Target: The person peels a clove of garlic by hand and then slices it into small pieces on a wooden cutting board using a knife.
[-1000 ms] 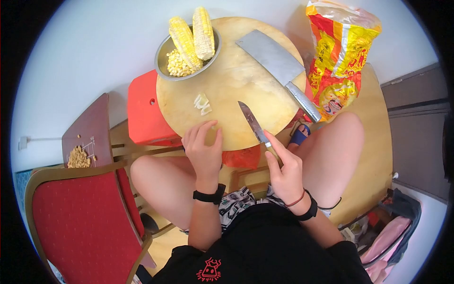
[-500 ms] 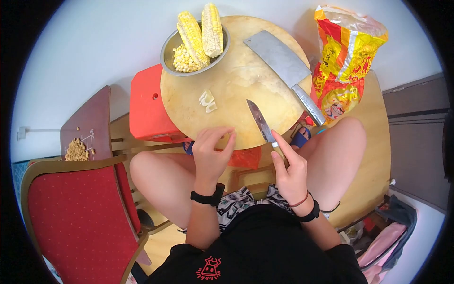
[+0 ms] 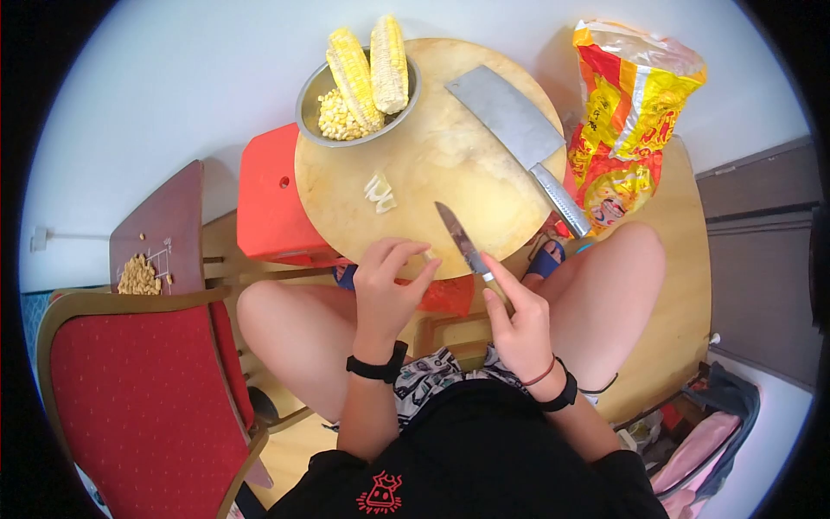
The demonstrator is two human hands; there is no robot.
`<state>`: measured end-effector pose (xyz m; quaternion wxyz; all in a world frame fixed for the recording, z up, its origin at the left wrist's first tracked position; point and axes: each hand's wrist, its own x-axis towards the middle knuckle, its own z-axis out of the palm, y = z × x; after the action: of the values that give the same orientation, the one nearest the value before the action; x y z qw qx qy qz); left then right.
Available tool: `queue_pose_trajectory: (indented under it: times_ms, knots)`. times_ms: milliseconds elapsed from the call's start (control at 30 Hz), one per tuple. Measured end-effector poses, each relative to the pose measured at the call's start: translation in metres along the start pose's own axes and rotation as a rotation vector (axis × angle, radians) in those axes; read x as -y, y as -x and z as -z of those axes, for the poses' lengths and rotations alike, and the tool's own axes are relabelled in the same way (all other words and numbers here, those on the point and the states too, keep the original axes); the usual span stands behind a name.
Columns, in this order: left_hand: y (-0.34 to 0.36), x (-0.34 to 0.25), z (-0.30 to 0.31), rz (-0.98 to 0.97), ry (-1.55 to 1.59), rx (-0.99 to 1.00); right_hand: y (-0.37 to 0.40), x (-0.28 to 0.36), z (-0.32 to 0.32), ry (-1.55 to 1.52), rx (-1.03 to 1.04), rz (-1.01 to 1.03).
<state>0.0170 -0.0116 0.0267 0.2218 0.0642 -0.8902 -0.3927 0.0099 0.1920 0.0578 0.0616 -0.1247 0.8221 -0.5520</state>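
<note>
My right hand point(image 3: 521, 322) grips a small knife point(image 3: 462, 240) by its handle, the blade pointing up and left over the near part of the round board point(image 3: 484, 195). Left of the blade, my left hand point(image 3: 389, 285) pinches a small pale piece point(image 3: 428, 256) between thumb and fingers. A few pale slices point(image 3: 379, 192) lie on the board beyond my left hand. At the board's back left, a metal bowl point(image 3: 313, 104) holds two corn cobs point(image 3: 390, 69) and loose kernels point(image 3: 340, 118). A large cleaver point(image 3: 510, 114) rests on the right side, its handle over the edge.
A red stool point(image 3: 275, 195) stands left of the board. Right of it is a red and yellow bag point(image 3: 627, 117). A red chair point(image 3: 151, 389) stands at the left, near a brown surface point(image 3: 164, 212) with a small tan heap point(image 3: 139, 276). My knees flank the board's near side.
The knife has shifted slightly left and down toward my left hand. My left hand has turned a little, and the pale piece in its fingertips now shows. The view has shifted slightly.
</note>
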Motion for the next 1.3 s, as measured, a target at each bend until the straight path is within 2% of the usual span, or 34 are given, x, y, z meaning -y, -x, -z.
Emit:
queue_pose_trajectory:
  times_ms: [33, 133, 267, 333, 867, 1133, 1233, 1300]
  knots:
    - [0.002, 0.001, 0.001, -0.086, -0.013, 0.022, 0.001, -0.001, -0.002, 0.002, -0.003, -0.001]
    - [0.002, -0.002, 0.005, -0.127, -0.064, 0.014, 0.002, -0.005, -0.009, 0.042, 0.021, 0.036]
    - [0.006, 0.004, -0.001, -0.097, -0.058, -0.032, -0.002, 0.003, -0.009, 0.057, 0.043, 0.041]
    - [0.006, 0.006, -0.01, -0.062, -0.044, -0.133, -0.008, 0.007, -0.008, 0.085, 0.054, 0.003]
    - [-0.002, 0.002, -0.027, -0.08, -0.094, -0.154, -0.021, 0.006, -0.008, 0.09, 0.061, -0.015]
    - [-0.001, 0.005, -0.03, -0.106, -0.101, -0.249, -0.028, -0.002, -0.008, 0.059, 0.056, 0.064]
    - [0.0, 0.003, -0.031, -0.099, -0.121, -0.245, -0.028, 0.001, -0.007, 0.099, 0.131, 0.013]
    - [0.0, 0.004, -0.032, -0.097, -0.122, -0.245, -0.027, 0.006, -0.007, 0.065, 0.087, -0.002]
